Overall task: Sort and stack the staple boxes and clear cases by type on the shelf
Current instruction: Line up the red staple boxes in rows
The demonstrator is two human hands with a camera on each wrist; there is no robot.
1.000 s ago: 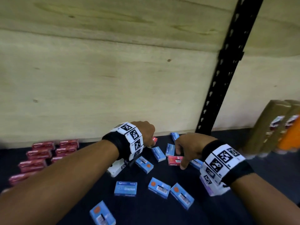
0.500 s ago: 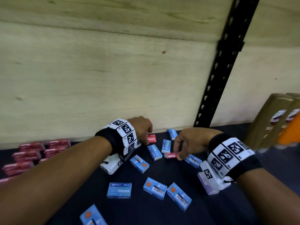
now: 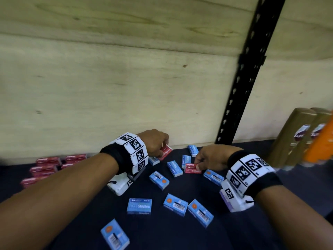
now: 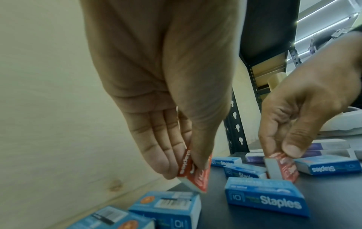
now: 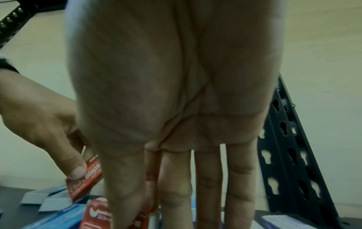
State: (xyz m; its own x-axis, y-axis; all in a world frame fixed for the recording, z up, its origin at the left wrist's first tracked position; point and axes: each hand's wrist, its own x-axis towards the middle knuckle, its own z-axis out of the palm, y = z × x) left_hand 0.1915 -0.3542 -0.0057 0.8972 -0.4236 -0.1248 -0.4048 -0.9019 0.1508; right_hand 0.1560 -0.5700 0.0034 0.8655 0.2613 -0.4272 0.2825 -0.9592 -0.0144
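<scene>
Pale plywood backed the dark, matte shelf (image 3: 270,177) where your two hands worked among small rectangular cardboard staple boxes. Your left hand (image 3: 155,141) pinched one red box (image 3: 166,152) tilted off the shelf near the back wall, while your right hand (image 3: 210,157) pinched a second red box (image 3: 192,168) by its edge. About ten blue boxes (image 3: 139,206) lay scattered flat around them, with glossy red ones stacked at far left (image 3: 46,166).

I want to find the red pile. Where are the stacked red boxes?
In the head view, the stacked red boxes sit far left on the dark shelf, against the wooden back wall.
</scene>
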